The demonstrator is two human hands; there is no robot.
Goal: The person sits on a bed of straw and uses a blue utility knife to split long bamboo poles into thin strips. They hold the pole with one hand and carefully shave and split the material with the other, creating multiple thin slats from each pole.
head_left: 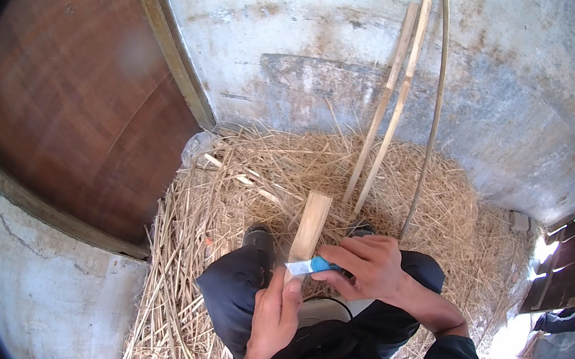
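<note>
Head view: nearest me, the left hand (276, 316) grips the lower end of a pale wooden block (310, 227), which points away between the dark-trousered knees (225, 288). The right hand (369, 265) is wrapped round the handle of a blue-handled knife (323, 264) — its blade lies across the block, just beyond the left hand, though I cannot tell whether it bites in. Past the block I see loose straw (444, 191) spread wide. Farther off, three slender poles (407, 79) lean against a stained, pale wall (521, 86) — and a brown panel (91, 84) stands to the left.
</note>
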